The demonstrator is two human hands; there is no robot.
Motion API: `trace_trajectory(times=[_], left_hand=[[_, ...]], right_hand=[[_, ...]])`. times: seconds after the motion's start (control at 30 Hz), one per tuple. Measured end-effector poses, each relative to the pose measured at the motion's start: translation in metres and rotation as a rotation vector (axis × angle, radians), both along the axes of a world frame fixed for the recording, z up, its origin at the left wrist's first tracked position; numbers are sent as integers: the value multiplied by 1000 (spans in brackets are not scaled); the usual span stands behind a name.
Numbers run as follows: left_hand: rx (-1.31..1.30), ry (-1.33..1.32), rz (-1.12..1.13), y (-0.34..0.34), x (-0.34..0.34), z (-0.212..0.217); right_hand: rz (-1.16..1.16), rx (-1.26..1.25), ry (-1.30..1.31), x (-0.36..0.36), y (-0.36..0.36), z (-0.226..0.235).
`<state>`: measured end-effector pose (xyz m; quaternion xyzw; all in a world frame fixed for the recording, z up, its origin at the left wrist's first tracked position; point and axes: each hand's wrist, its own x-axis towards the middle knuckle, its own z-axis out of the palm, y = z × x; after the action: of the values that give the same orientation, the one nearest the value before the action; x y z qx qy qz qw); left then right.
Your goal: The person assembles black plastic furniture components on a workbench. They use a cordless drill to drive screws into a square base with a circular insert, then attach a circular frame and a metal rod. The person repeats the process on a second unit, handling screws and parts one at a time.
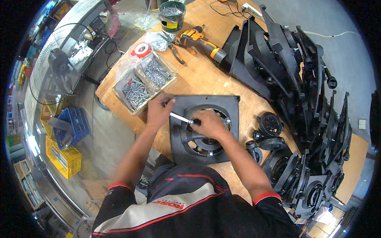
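Note:
A square black plastic panel (180, 152) with a round spoked opening lies on the wooden table in front of me. Across its left half slants a silver wrench (181, 117), one end at the opening's rim. My right hand (209, 123) is closed around that end, its fingertips pressed down by the rim; they hide what sits beneath. My left hand (159, 110) is at the panel's upper left corner, thumb and fingers curled together beside the wrench's other end. Whatever is between them is hidden. Just beyond it stands a divided box (127, 106) of screws (137, 92).
Pliers (176, 53), a yellow-black cordless drill (202, 43) and a bucket (172, 24) of small metal parts stand farther back. Stacked black panels (274, 67) line the right side. Round black parts (270, 125) lie nearer. Blue (77, 125) and yellow crates (69, 162) and a fan (58, 61) are at left.

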<state>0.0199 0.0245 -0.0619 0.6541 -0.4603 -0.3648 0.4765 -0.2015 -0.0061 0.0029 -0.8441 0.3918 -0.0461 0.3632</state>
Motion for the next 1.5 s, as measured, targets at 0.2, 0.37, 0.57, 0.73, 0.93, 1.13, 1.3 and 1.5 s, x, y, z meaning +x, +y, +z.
trace_trajectory(times=[0.2,0.37,0.57,0.73,0.93,1.13,1.3,1.5], left_hand=[[-165,-244,4,-27,-8,-3],[-238,-162,133,-38,-23,2],[-46,-251,-49,-35,-18,11],[113,-311,-403,-21,21,38],[248,-310,-645,41,26,48],[180,-269,-360,98,-19,36],[301,-332,-363,100,-26,42],[265,-250,-328,105,-26,28]], right_hand=[[47,-39,-50,-5,-3,-10],[40,-9,-35,-2,-3,-3],[6,-31,-2,-2,-1,-8],[60,-18,-72,-3,-4,-9],[45,17,-22,-3,-3,-4],[60,-26,-54,-3,-1,-9],[79,26,-89,-7,-4,-17],[57,31,-86,-6,-4,-18]])
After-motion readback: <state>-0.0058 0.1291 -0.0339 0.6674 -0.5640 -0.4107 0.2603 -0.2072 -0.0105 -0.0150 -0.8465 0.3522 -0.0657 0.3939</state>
